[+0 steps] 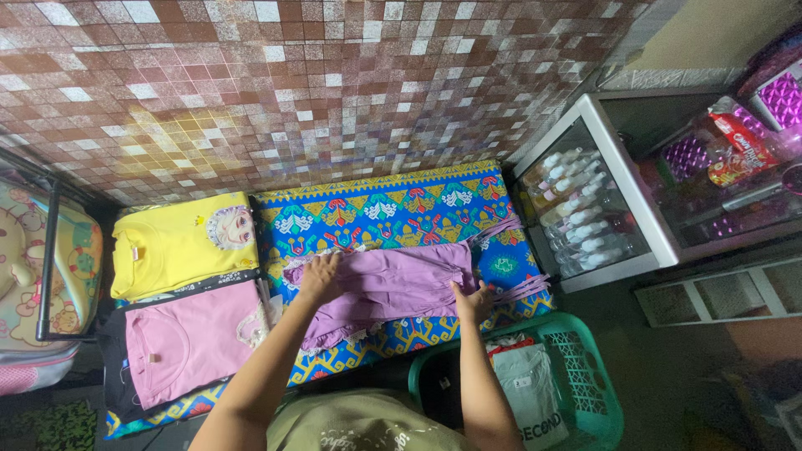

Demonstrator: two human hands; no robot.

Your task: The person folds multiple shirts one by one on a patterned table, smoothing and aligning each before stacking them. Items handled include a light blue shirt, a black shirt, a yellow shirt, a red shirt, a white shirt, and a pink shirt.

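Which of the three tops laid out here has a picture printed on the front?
The yellow top, folded at the far left. The pink top just below it and the purple garment under both hands are plain.

Both hands press flat on a purple garment (393, 288) spread over a patterned blue cloth (393, 209) — left hand (320, 278) at one edge, right hand (473, 301) at the other — beside a green basket (597, 392).

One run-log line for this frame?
left hand: flat on purple garment | right hand: pressing its edge | garment: on patterned cloth | folded yellow shirt beside
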